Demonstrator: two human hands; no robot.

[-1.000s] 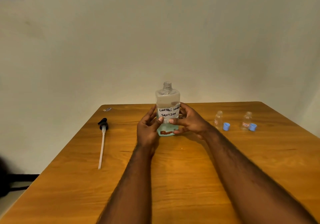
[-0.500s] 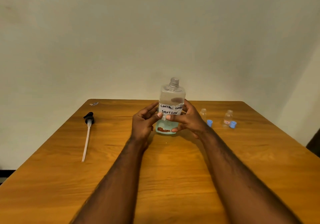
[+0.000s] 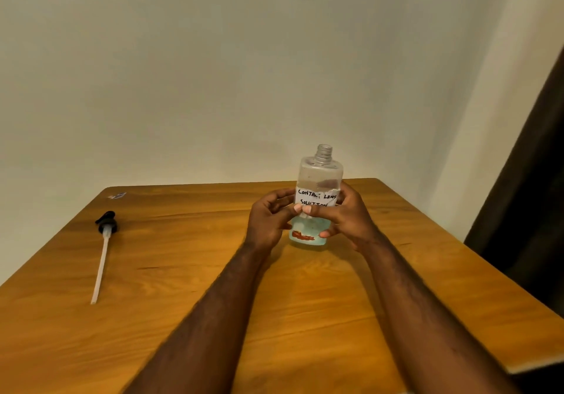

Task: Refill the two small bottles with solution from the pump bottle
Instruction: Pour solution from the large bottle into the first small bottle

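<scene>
The clear pump bottle [image 3: 319, 177], its neck uncapped, carries a handwritten label reading "contact lens solution" and pale blue liquid low inside. It stands tilted slightly at the far middle of the wooden table [image 3: 274, 302]. My left hand [image 3: 268, 221] grips its left side and my right hand [image 3: 348, 218] grips its right side, thumbs meeting across the front. The black pump head with its long white tube [image 3: 103, 247] lies on the table at the left. The two small bottles are not in view, hidden behind my hands and the bottle.
A small scrap of wrapper [image 3: 117, 195] lies at the table's far left corner. A dark curtain [image 3: 531, 210] hangs at the right beside the table's right edge. A pale wall rises behind the table.
The bottle has moved to the right across the table in both hands, and the view has swung left. The two small bottles and their blue caps have dropped out of sight.
</scene>
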